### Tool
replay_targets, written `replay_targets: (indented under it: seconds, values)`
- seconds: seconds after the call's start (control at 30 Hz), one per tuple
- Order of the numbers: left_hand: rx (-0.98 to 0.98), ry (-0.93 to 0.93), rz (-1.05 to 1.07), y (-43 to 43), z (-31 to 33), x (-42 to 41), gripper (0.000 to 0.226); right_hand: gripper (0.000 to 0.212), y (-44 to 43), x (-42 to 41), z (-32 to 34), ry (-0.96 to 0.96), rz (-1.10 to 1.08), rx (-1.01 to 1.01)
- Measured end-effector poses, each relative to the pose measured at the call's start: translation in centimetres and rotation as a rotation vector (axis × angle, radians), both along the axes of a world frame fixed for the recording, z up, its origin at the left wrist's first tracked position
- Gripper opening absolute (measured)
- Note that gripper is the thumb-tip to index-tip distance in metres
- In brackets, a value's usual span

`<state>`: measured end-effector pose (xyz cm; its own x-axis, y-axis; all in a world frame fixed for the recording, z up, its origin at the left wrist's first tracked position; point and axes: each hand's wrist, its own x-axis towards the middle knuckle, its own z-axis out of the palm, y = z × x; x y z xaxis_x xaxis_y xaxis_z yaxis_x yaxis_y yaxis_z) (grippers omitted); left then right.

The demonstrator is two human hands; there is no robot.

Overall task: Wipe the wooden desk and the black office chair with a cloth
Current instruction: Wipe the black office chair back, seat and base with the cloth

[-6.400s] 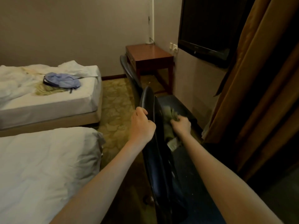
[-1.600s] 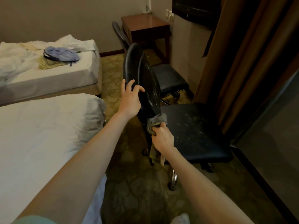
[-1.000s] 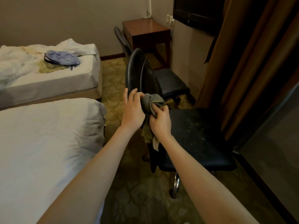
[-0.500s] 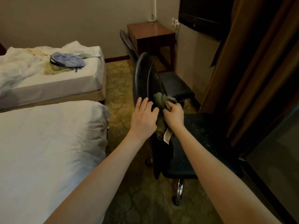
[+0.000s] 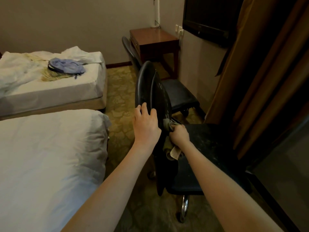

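Note:
The black office chair [image 5: 153,91] stands in front of me, its backrest side-on and its dusty seat [image 5: 209,144] to the right. My left hand [image 5: 146,126] holds the backrest's rear edge, fingers curled over the rim. My right hand [image 5: 179,134] grips a bunched grey-green cloth [image 5: 168,124] and presses it against the lower front of the backrest; the cloth's loose end hangs below my wrist. The wooden desk [image 5: 155,39] stands against the far wall.
A second black chair [image 5: 177,92] sits between the near chair and the desk. Two white beds [image 5: 50,148] fill the left side; the far one carries a blue bag [image 5: 66,66]. Brown curtains [image 5: 259,64] hang on the right, under a wall-mounted TV [image 5: 205,19].
My right hand has slid the cloth down the front of the backrest, after going up it from the seat level. My left hand stays on the backrest's rear edge.

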<state>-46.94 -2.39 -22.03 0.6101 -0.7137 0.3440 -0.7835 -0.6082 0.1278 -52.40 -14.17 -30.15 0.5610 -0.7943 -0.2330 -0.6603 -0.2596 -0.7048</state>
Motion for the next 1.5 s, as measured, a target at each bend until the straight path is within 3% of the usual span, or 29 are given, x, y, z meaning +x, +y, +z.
replay_targets:
  seconds: [0.2,0.33,0.4,0.53,0.63,0.73,0.83,0.97,1.1,1.23,1.33,1.5]
  values:
    - [0.197,-0.106,0.003,-0.9,0.2,-1.4,0.047,0.036,-0.8,0.4,4.2,-0.336,0.003,-0.16]
    - [0.174,-0.095,0.047,-1.8,-0.9,-1.9,0.061,0.044,1.0,1.4,3.6,-0.391,0.111,-0.139]
    - [0.201,-0.108,0.051,-2.0,-1.7,-1.9,0.066,0.046,0.6,1.5,1.4,-0.369,0.046,-0.105]
    - [0.268,-0.044,0.037,-2.7,-1.7,-2.5,0.075,0.04,-2.3,0.7,-3.4,-0.112,0.022,0.053]
    - [0.33,-0.005,0.036,-3.3,-1.3,-2.8,0.065,0.031,-4.3,-0.1,-4.7,-0.02,0.112,0.149]
    - [0.308,0.044,0.071,-4.1,-0.8,-3.0,0.045,0.026,-5.7,-0.2,-2.9,-0.167,0.108,0.126]
    - [0.27,0.105,0.105,-5.5,-0.1,-2.5,0.046,0.037,-6.6,0.4,0.7,-0.339,0.102,0.024]
    - [0.234,0.218,0.21,-7.1,-0.1,-2.1,0.042,0.045,-5.4,1.0,2.8,-0.488,0.26,0.062]
    - [0.26,0.206,0.275,-7.3,-1.9,-2.7,0.04,0.05,-3.7,1.3,-1.2,-0.463,0.251,0.059]
    - [0.276,0.217,0.287,-7.5,-1.7,-2.3,0.044,0.046,-6.5,1.6,-4.1,-0.286,0.18,0.263]
    - [0.292,0.19,0.297,-8.2,-1.7,-2.6,0.042,0.043,-9.1,1.5,-4.1,-0.201,0.258,0.316]
    - [0.269,0.13,0.285,-8.7,-2.3,-2.8,0.042,0.045,-11.8,0.7,-1.4,-0.383,0.22,0.278]
